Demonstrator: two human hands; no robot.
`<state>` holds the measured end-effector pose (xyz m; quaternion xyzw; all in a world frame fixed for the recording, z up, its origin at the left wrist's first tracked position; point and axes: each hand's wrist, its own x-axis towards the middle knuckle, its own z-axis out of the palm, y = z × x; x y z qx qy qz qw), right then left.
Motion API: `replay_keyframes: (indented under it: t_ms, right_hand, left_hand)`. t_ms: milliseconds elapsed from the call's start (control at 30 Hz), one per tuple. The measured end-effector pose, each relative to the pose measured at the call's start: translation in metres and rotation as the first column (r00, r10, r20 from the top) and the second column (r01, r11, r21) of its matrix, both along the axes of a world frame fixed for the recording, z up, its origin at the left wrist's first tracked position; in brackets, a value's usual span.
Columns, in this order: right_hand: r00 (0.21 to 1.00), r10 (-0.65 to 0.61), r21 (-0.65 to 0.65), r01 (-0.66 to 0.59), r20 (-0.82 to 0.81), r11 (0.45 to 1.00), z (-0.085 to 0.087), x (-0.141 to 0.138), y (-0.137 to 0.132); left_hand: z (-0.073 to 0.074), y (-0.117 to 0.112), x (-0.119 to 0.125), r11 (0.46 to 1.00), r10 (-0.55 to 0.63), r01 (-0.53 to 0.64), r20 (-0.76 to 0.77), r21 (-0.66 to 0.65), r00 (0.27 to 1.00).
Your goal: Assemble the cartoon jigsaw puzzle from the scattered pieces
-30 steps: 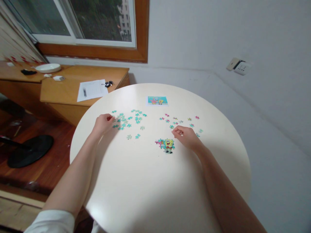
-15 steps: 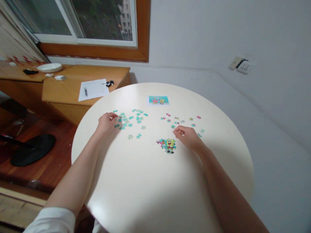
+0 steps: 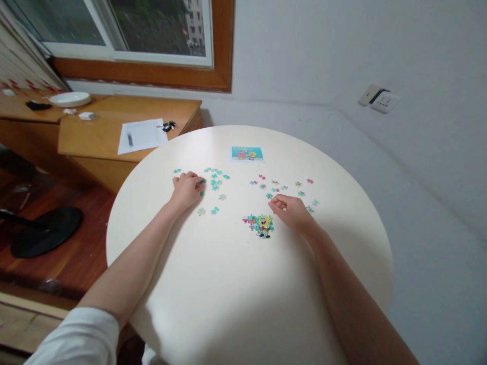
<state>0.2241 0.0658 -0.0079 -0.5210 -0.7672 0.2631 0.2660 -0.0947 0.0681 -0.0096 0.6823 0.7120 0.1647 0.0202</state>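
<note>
On a round cream table (image 3: 236, 294) lie loose jigsaw pieces. A teal group (image 3: 215, 178) lies left of centre, and my left hand (image 3: 186, 188) rests on it with fingers curled over some pieces. A pink and mixed group (image 3: 281, 186) lies to the right. My right hand (image 3: 289, 209) rests beside it, fingers curled in a loose fist; what is in it is hidden. A small assembled cartoon patch (image 3: 261, 224) sits just left of my right hand. A reference picture card (image 3: 247, 152) lies at the table's far side.
A wooden desk (image 3: 110, 139) stands at the left with a paper sheet (image 3: 140, 135), keys (image 3: 167, 125) and a white plate (image 3: 70, 98). A black round base (image 3: 47, 231) stands on the wood floor. A wall switch (image 3: 378, 98) is mounted at the right.
My left hand has slid to the right, from the left edge of the teal pieces onto them. My right hand has stayed almost still.
</note>
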Motion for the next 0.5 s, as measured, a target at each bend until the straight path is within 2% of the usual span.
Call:
replay_keyframes:
  t_ms: [100, 300, 500]
  right_hand:
    - [1.000, 0.002, 0.007, -0.002, 0.001, 1.000, 0.0011, -0.0006, -0.0005]
    - [1.000, 0.006, 0.029, -0.005, -0.014, 1.000, 0.0001, -0.0002, -0.0002]
    - [1.000, 0.010, 0.026, -0.009, -0.023, 1.000, -0.0004, 0.0001, -0.0005]
  left_hand:
    - [-0.0015, -0.0005, -0.0024, 1.000, -0.017, 0.017, -0.012, 0.000, 1.000]
    - [0.0029, -0.0030, -0.0027, 0.999, -0.047, 0.048, 0.068, -0.002, 0.997]
    - [0.0032, -0.0037, -0.0027, 1.000, -0.020, 0.021, 0.085, -0.006, 0.996]
